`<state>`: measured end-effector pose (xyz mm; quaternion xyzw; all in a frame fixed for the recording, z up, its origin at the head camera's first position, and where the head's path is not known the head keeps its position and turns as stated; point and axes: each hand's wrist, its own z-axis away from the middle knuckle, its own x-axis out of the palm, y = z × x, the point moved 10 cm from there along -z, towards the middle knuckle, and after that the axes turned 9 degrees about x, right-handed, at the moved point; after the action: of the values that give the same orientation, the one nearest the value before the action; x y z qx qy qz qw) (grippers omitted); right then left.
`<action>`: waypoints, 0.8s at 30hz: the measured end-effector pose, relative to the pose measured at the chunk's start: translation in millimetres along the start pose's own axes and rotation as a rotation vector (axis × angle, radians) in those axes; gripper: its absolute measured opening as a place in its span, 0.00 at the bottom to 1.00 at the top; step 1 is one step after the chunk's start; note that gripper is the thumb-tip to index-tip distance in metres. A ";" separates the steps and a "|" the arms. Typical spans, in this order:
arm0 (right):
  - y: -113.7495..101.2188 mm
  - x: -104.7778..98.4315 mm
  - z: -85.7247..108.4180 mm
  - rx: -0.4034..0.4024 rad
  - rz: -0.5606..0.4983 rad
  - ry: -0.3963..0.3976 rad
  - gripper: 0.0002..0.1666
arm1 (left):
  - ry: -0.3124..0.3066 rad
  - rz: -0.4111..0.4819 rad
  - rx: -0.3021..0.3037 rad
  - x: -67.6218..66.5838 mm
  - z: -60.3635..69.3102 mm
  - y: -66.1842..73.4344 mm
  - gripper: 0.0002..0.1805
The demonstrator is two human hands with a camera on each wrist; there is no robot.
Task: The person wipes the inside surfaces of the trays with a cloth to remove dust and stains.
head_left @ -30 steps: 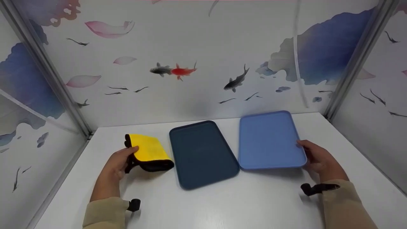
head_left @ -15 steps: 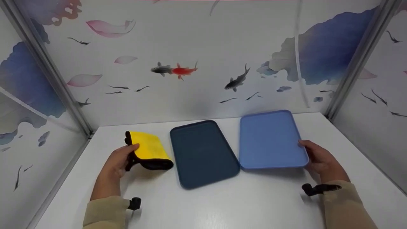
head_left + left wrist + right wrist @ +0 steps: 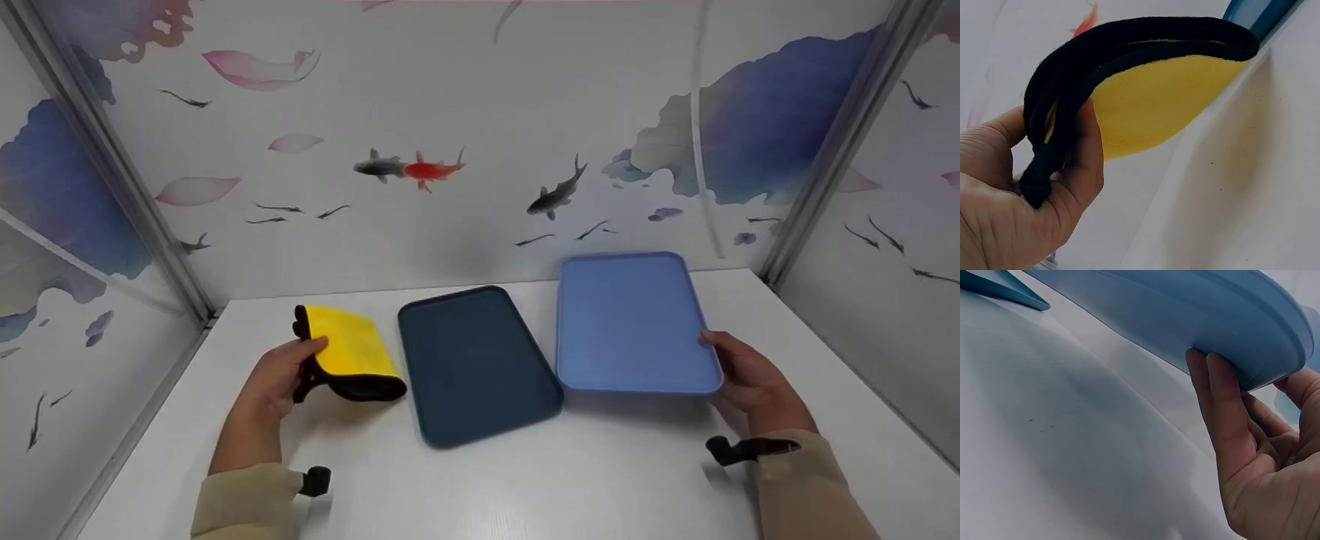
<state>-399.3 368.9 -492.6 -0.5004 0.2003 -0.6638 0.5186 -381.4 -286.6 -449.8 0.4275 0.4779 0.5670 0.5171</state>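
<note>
Left hand (image 3: 279,373) pinches the cloth (image 3: 351,346), at nine o'clock from the dark tray (image 3: 480,367); right hand (image 3: 754,380) grips the raised blue tray (image 3: 636,322), at its two o'clock

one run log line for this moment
left hand: grips folded yellow-black cloth | right hand: pinches light-blue tray, off table | dark-blue tray: on table

Grips a blue tray (image 3: 1185,312) above the tabletop (image 3: 1072,450) with the right hand (image 3: 1264,467), lower right. Shows a teal tray (image 3: 1005,287), upper left.
</note>
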 end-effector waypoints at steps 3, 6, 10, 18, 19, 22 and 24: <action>0.3 3.5 -0.3 -0.008 -0.017 -0.014 0.17 | -0.001 -0.021 0.003 1.6 2.0 3.4 0.41; 0.4 6.0 0.1 -0.012 -0.050 -0.020 0.09 | -0.004 -0.032 0.006 4.1 4.1 6.9 0.41; 1.1 8.1 0.3 -0.015 -0.081 -0.010 0.09 | -0.012 -0.027 0.019 7.3 6.7 11.1 0.40; 2.4 14.3 -1.3 -0.020 -0.094 -0.019 0.10 | -0.042 -0.018 0.046 21.0 13.2 26.1 0.39; 3.0 14.7 -1.4 -0.019 -0.090 -0.024 0.11 | -0.047 -0.017 0.051 23.2 14.2 28.0 0.38; 5.8 14.3 -0.7 -0.012 -0.086 -0.023 0.11 | -0.057 -0.023 0.059 29.3 18.1 33.2 0.38; 7.0 13.1 -0.4 -0.012 -0.086 -0.014 0.10 | -0.060 -0.040 0.061 32.8 20.3 35.6 0.38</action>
<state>-395.7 354.5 -492.3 -0.5164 0.1791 -0.6806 0.4880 -371.1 -252.3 -411.4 0.4502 0.4877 0.5289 0.5289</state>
